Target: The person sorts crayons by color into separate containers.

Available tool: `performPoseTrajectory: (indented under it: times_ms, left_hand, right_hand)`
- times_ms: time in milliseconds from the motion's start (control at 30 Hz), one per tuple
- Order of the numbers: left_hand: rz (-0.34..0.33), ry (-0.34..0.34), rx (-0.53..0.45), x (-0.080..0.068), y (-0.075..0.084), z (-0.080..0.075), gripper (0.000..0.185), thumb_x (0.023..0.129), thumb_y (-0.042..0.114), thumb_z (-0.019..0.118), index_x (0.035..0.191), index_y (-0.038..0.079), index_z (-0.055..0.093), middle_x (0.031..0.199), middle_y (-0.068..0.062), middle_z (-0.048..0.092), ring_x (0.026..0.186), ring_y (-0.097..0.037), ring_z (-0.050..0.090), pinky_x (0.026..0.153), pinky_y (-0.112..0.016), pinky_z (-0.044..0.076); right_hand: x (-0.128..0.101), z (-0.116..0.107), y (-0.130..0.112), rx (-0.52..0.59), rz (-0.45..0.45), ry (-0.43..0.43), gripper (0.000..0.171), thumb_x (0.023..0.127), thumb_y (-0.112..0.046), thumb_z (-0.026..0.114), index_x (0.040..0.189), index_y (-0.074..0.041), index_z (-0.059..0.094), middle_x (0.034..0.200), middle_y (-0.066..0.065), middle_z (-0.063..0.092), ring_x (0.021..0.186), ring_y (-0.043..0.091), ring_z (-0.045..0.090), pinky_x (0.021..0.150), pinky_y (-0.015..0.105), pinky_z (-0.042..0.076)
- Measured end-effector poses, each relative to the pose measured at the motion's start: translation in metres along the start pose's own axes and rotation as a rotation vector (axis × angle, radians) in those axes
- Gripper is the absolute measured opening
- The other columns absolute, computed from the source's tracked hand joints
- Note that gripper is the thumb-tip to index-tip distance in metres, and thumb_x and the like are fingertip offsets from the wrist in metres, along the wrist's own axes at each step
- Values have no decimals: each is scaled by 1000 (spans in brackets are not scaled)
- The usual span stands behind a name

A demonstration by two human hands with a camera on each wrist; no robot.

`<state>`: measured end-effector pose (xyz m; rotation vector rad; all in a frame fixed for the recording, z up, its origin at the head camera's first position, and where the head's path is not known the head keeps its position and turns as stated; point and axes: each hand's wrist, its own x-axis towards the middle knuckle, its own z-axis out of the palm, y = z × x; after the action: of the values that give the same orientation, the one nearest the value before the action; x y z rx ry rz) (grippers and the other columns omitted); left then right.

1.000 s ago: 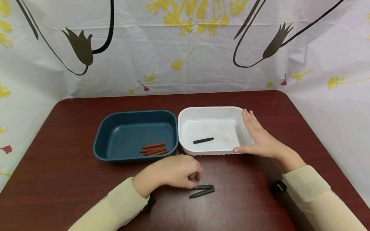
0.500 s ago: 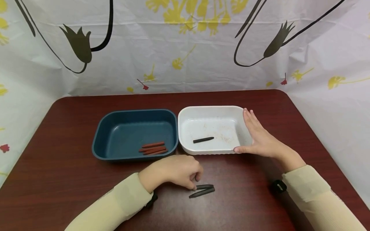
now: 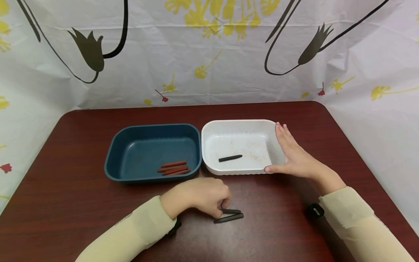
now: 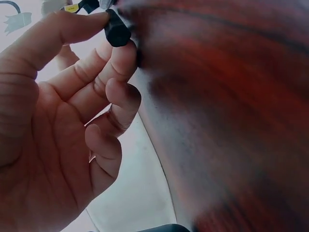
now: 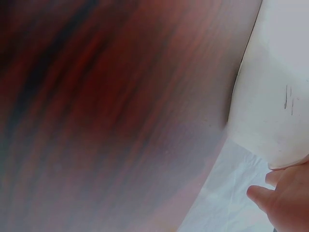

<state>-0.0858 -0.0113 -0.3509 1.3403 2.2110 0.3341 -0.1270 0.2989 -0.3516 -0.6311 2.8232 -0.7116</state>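
Note:
In the head view my left hand point(image 3: 204, 196) is over the table in front of the two trays. Its thumb and fingertips pinch one end of a black crayon point(image 3: 232, 211); the left wrist view shows the crayon's blunt end point(image 4: 118, 35) between them. A second black crayon point(image 3: 229, 218) lies just nearer on the table, at a slight angle to the first. My right hand point(image 3: 299, 160) rests against the right end of the white tray point(image 3: 209, 168), fingers extended along the end and thumb at the near rim. Inside that tray lies another black crayon point(image 3: 230, 158).
Left of the white tray, nearly touching it, stands a dark blue tray point(image 3: 112, 160) with several reddish-brown crayons point(image 3: 173, 168) in its near right corner. Both stand on a dark red wooden table point(image 3: 82, 203). A patterned white sheet point(image 3: 229, 87) hangs behind and at the sides.
My left hand has shifted slightly, and the upper black crayon has moved a little to the left with its fingertips. The right hand and both trays stay in place.

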Motion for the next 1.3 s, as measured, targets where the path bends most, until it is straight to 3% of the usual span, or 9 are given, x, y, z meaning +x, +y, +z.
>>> performPoseTrajectory:
  times_ms: [267,733,1067,1300]
  left_hand:
    - [-5,30,-27,-4,-1,-5,14,77,16,75,76,23,63,60,15,51,55,1,45,52,-14,37]
    - [95,147,-104,-9,-2,-28,10,82,11,66,82,20,62,58,13,46,54,0,40,55,-15,35]
    - [167,311,-118,-13,-7,-48,6,84,11,63,86,17,63,68,8,53,62,-3,47,64,-18,41]
    - [122,396,-119,-12,-15,-54,6,87,14,63,91,17,67,78,9,59,71,-6,53,69,-22,46]
  right_hand:
    - [1,0,0,-6,3,-6,132,76,-48,82,157,-3,-11,166,9,-18,153,31,-20,122,63,3]
    - [1,0,-1,4,17,-17,132,77,-47,82,157,-6,-13,166,6,-19,153,30,-21,120,66,4]
    - [-1,-3,0,7,16,-7,131,76,-46,83,158,-6,-11,167,6,-18,153,30,-21,119,67,4]
    - [0,0,-1,7,13,3,131,75,-45,84,158,-4,-9,167,8,-16,154,30,-20,120,65,4]
